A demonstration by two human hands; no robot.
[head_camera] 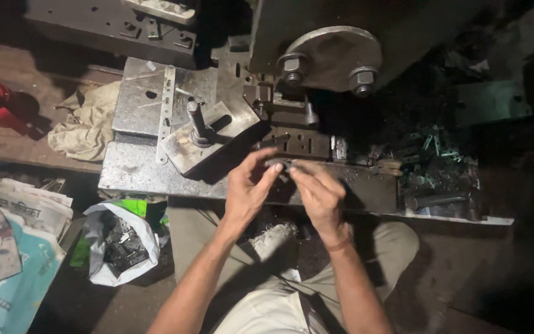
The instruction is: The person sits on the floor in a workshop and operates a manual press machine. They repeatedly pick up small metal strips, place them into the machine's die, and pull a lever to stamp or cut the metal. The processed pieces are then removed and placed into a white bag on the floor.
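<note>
Both hands met at the counter's (156, 170) front edge, left hand (248, 188) and right hand (319, 195) pinching one small metal strip (283, 164) together. Loose metal scraps (437, 154) lay toward its right end.

Bare forearms, khaki trousers (267, 309), thin band (340, 245) on right wrist.

A small dark metal strip (285, 164), dull and unpolished, is pinched between the left hand (248, 188) and the right hand (319, 195). The press plate (137, 167) is seen as grey steel, scratched and faintly shiny. Matt, crumpled cloth is shown in the rag (88, 124). Thin glossy plastic forms the white bag (103, 222), and rough printed paper the newspapers (13, 210).
</note>
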